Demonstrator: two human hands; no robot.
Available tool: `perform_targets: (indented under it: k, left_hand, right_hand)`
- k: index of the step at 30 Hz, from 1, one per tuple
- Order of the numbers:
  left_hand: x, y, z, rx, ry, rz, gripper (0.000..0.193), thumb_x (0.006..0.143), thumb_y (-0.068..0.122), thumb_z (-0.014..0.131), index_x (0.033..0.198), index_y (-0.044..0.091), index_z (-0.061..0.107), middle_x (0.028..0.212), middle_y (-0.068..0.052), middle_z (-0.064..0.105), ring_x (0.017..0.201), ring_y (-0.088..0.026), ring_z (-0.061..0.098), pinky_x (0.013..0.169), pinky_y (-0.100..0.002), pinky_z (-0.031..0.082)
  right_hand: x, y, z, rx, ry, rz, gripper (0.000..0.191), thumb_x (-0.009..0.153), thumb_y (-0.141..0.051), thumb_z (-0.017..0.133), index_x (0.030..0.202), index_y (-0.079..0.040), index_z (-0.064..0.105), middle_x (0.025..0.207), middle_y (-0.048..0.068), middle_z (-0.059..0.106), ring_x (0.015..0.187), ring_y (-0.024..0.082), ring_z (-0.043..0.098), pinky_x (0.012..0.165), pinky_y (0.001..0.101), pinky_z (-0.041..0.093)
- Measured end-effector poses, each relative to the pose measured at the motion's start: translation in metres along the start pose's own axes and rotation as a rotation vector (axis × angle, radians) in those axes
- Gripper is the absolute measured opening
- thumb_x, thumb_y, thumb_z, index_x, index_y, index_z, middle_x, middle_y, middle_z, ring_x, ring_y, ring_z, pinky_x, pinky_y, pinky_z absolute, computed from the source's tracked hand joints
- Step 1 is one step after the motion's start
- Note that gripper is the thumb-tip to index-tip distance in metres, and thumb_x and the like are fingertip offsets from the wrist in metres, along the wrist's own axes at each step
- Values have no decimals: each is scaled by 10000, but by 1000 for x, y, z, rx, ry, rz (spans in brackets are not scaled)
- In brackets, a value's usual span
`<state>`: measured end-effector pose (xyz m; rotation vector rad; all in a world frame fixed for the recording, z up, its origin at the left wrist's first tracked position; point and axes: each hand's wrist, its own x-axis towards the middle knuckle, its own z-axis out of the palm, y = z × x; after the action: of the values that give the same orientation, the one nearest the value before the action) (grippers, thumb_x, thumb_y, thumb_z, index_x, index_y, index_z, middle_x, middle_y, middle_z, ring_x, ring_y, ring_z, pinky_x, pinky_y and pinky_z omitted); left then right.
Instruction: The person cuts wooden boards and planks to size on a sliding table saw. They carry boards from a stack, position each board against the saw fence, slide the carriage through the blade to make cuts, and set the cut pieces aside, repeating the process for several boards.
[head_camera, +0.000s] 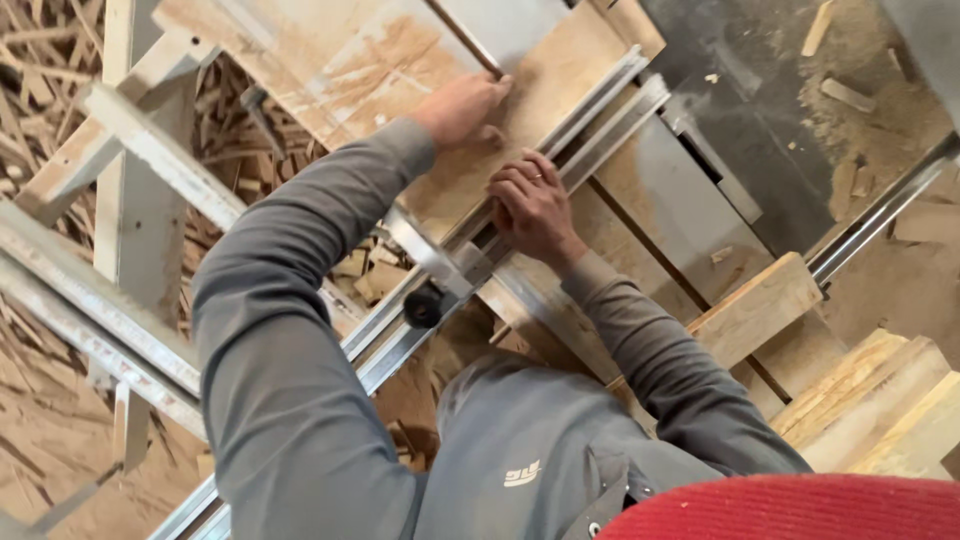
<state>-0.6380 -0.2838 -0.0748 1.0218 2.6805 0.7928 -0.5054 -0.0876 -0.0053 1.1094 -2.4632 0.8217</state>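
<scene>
A: How is the wooden panel (400, 60) judged to handle?

B: Stiff, broad, fairly heavy. It is pressed flat beneath the left hand (462, 108), palm spread. Beside it, the right hand (530, 205) is curled on the metal rail (600, 115).

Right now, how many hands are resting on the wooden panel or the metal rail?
2. The left hand lies flat on the wooden panel; the right hand grips the metal rail beside it. No other hands show.

No packages, signs or screens show here — only a small white logo mark (521, 473), printed on the chest of the grey work jacket (520, 440).
</scene>
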Motion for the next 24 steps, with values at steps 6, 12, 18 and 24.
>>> perform_targets:
  k: [6, 12, 18, 24]
  left_hand:
    - [4, -1, 7, -46, -17, 2, 756, 811, 163, 835, 1442, -40, 473, 1247, -278, 616, 1149, -457, 610, 963, -517, 506]
    - [-9, 0, -8, -272, 125, 105, 865, 718, 174, 885, 1450, -42, 479, 1242, -253, 605, 1083, -444, 612, 902, -478, 520]
    - [-51, -6, -19, -573, -43, -170, 438, 1001, 82, 615, 1438, 107, 603, 1157, -110, 692, 1032, -230, 712, 939, -373, 580]
    - [-188, 11, -28, -553, 320, -203, 482, 950, -71, 564, 1406, 72, 631, 1362, -143, 679, 1223, -275, 670, 1082, -389, 550]
  right_hand:
    - [-1, 3, -1, 4, -69, -5, 121, 897, -84, 685, 1009, -69, 643, 1071, 102, 699, 1096, 296, 658, 1119, 523, 424]
    - [6, -3, -5, -7, -119, -34, 64, 1018, -126, 627, 1050, -71, 640, 1115, 106, 696, 1126, 309, 645, 1153, 538, 394]
    - [1, 0, -8, -35, -185, 14, 68, 1024, -124, 627, 1067, -74, 640, 1132, 97, 681, 1153, 304, 619, 1167, 533, 381]
    - [-13, 1, 1, 0, -248, 81, 95, 1032, -127, 622, 1098, -70, 660, 1151, 91, 695, 1172, 293, 630, 1169, 510, 378]
